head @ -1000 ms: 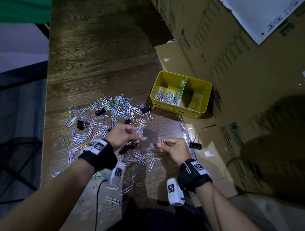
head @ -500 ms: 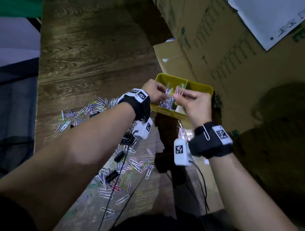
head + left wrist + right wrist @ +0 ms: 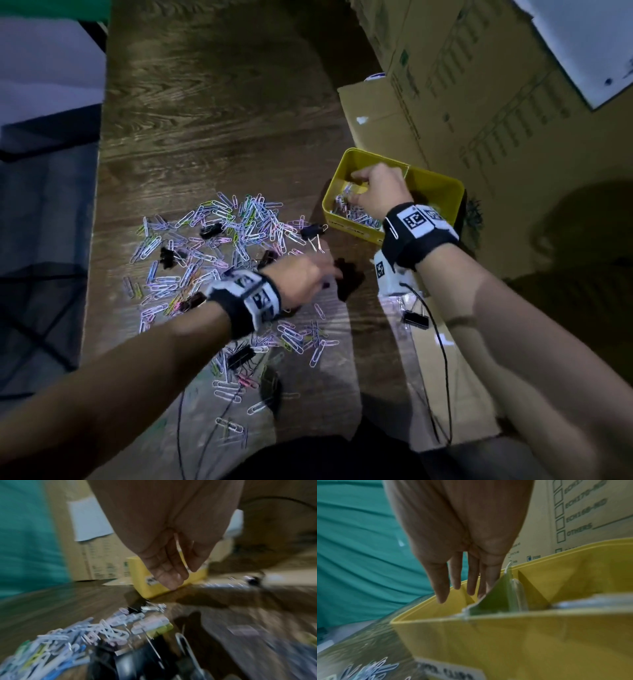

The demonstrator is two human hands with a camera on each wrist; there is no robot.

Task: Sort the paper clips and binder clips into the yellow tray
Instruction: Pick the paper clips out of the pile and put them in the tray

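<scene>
Half a second ago both hands met above the yellow tray [image 3: 442, 192]; since then the left hand [image 3: 301, 281] has drawn back to the scattered paper clips [image 3: 219, 240] on the wooden surface [image 3: 219, 130], while the right hand [image 3: 376, 192] has stayed over the tray's left compartment. In the right wrist view the right hand's fingers [image 3: 443, 588] hang straight and slightly spread above that compartment, pinching nothing that shows. In the left wrist view the left hand's fingers [image 3: 169, 574] lie straight and close together, pointing down toward the pile, empty as far as the blur lets me tell. The tray sits at about 2 o'clock from the pile, against a cardboard box [image 3: 479, 102]; its left compartment holds a small heap of sorted paper clips [image 3: 356, 214], and a clear divider [image 3: 508, 591] separates it from the right compartment, whose contents I cannot make out. Black binder clips [image 3: 210, 230] lie mixed among the coloured paper clips, and one more binder clip [image 3: 415, 319] rests at 5 o'clock from the tray, below the right wrist. Each wrist wears a black band with printed markers [image 3: 416, 219].
</scene>
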